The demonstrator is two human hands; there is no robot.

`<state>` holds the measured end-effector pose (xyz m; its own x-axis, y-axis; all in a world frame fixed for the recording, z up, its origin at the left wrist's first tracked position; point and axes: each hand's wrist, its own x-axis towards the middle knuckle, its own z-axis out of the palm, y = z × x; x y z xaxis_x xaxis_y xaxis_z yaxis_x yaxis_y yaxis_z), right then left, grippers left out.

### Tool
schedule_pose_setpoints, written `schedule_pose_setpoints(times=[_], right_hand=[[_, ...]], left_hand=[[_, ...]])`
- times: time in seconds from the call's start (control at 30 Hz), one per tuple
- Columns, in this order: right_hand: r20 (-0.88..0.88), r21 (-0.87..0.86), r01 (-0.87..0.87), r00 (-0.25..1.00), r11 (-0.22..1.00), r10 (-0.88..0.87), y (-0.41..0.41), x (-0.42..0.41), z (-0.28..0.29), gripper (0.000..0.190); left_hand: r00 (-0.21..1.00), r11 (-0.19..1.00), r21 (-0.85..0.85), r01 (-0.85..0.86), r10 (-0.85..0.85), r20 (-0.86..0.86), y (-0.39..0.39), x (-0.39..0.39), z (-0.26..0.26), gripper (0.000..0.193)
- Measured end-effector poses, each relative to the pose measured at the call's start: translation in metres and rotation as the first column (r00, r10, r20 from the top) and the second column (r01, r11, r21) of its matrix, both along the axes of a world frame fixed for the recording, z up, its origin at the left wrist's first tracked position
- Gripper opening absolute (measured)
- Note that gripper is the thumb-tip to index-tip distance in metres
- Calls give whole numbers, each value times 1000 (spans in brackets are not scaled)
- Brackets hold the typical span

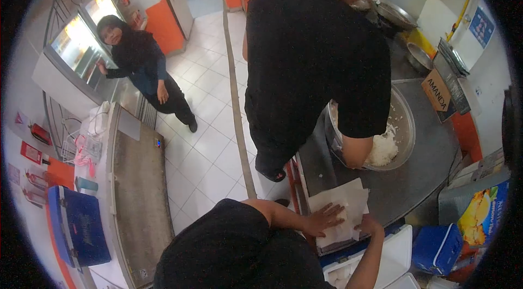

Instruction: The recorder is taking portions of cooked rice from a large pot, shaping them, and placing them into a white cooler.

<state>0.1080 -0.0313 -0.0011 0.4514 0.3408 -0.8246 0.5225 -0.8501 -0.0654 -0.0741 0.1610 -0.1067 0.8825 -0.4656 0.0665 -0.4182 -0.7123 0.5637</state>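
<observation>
White paper sheets (341,195) lie on the near corner of the dark work table (425,142). My left hand (325,220) rests flat on them with its fingers spread. At the right edge of the sheets is my right hand (369,225); its fingertips are partly hidden, so its hold is unclear. Further along the table stands a large metal bowl (404,158) with a white crumbly mass (384,150) in it. A person in black (314,56) leans over it with one arm inside. Below my right arm is an open white-lined cooler box (400,244) with pale round pieces (339,274).
A blue cooler (437,248) stands at the lower right. Metal pans (394,13) sit at the table's far end. Another person (139,60) stands by a glass-fronted display fridge (77,48). At left are a chest freezer (139,182) and a blue cooler box (81,227). Tiled floor (204,142) lies between.
</observation>
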Motion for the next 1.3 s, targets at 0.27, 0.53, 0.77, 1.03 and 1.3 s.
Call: schedule_pose_setpoints(times=[0.27, 0.53, 0.77, 1.03, 1.3], right_hand=[[717, 555, -260, 631, 790, -296, -3, -118, -93, 14], [582, 669, 20, 607, 743, -541, 45, -145, -57, 26], [623, 618, 200, 466, 760, -629, 61, -185, -65, 67], [650, 657, 224, 316, 720, -691, 42, -216, -147, 65], [353, 701, 542, 302, 464, -886, 18, -152, -130, 23]], left_hand=[[999, 999, 5, 44, -44, -29, -16, 10, 10, 91], [921, 910, -144, 389, -384, 58, 58, 57, -10, 62], [934, 974, -124, -189, 217, 284, 44, 99, 47, 69], [879, 934, 9, 358, -341, 333, 63, 66, -44, 45], [984, 974, 156, 166, -153, -90, 32, 127, -17, 24]])
